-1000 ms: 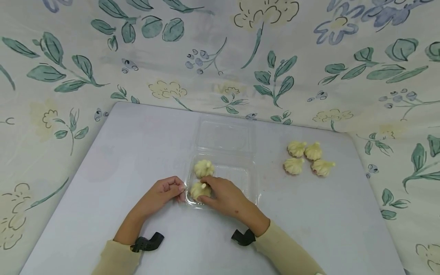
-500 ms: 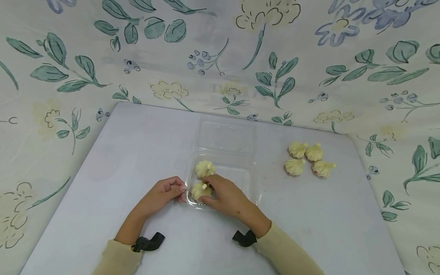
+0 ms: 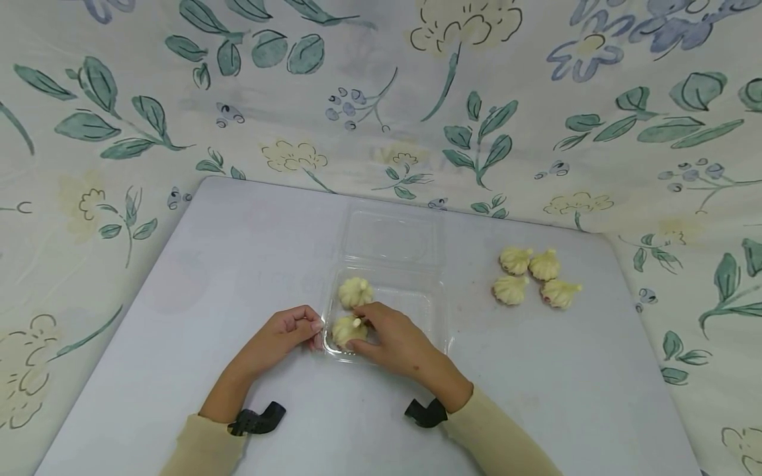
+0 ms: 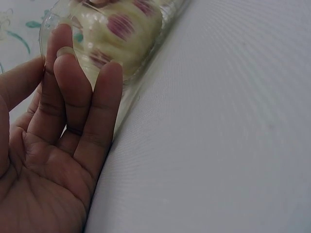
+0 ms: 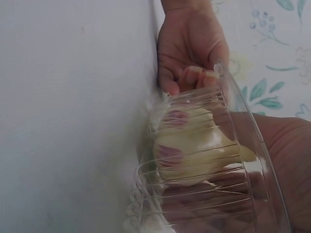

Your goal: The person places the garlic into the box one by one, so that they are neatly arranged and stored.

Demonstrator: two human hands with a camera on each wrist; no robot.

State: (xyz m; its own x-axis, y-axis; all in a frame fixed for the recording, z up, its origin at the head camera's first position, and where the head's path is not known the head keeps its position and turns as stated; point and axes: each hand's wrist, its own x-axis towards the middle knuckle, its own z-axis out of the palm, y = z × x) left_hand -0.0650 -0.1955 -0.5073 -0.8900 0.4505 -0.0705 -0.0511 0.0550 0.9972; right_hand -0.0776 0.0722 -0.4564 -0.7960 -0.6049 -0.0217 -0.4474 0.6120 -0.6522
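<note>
A clear plastic clamshell container [image 3: 411, 311] lies with its lid [image 3: 391, 235] laid back, away from me. Along its left side sit two pale garlic bulbs: a far one [image 3: 355, 292] and a near one [image 3: 348, 332] with its stem up. My right hand [image 3: 395, 340] reaches in from the right, thumb and fingers around the near bulb. At the container's near left corner, my left hand [image 3: 286, 337] pinches the rim between thumb and fingers. Purple patches on a bulb [image 5: 187, 145] show through the ribbed wall in the right wrist view.
Several more garlic bulbs [image 3: 510, 291] lie grouped on the white table [image 3: 250, 238], right of the container. Floral cloth [image 3: 369, 86] rises behind the table's back edge. Both wrists carry black straps with camera mounts [image 3: 258, 420].
My right hand has eased very slightly to the right around the near bulb. The left hand, the container and the bulbs keep their places.
</note>
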